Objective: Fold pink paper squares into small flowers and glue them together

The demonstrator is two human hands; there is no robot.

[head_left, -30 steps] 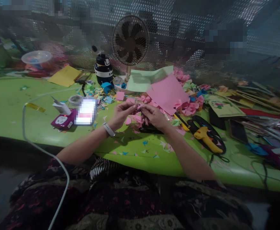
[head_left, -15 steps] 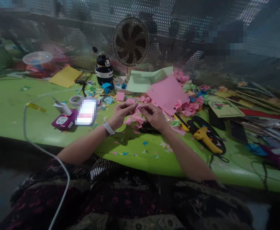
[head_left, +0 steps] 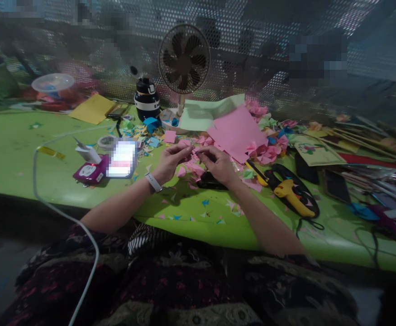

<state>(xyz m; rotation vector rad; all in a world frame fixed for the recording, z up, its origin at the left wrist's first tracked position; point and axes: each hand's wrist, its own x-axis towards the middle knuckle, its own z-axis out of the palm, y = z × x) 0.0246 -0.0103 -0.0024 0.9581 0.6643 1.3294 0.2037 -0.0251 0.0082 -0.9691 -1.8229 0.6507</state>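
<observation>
Both the left hand [head_left: 171, 160] and right hand [head_left: 220, 167] are pinching something too small to identify over pink scraps [head_left: 181, 172], barely shifting within half a second, suggesting careful work.

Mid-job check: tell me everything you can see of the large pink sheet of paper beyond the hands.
The large pink sheet is plain and four-sided, looks like thin paper, and lies askew, with one corner pointing toward the person. Its left part overlaps the pale green sheet. Crumpled pink paper pieces crowd its right edge. Its near corner meets the tip of a yellow-handled tool in the view. Whether the right hand touches it is unclear.
</observation>
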